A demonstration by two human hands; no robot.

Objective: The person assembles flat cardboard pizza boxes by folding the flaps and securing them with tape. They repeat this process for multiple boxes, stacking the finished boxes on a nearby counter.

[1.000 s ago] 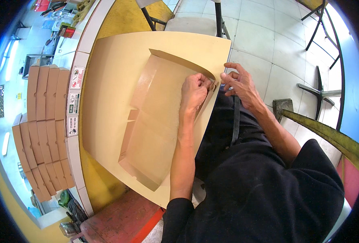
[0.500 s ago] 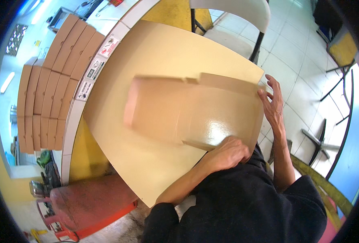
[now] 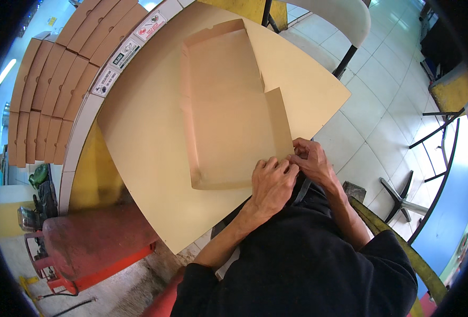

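An unfolded brown cardboard box (image 3: 226,105) lies on the pale yellow tabletop (image 3: 318,100), its side walls raised and its long body pointing away from me. At its near right corner both hands meet. My left hand (image 3: 272,185) curls its fingers over the near wall and grips the cardboard. Beside it, my right hand (image 3: 313,162) pinches the corner where the right wall ends. The fingertips partly hide that corner and its flaps.
Stacks of folded brown boxes (image 3: 49,100) stand beyond a tiled ledge (image 3: 81,137) on the left. Below them lies a red gas cylinder (image 3: 96,243). A grey chair (image 3: 331,21) is at the table's far side, and a blue table (image 3: 445,211) stands to the right.
The box has turned so its long side now points away from me. My right hand has come down and left to the near corner, beside my left hand, which has shifted left.
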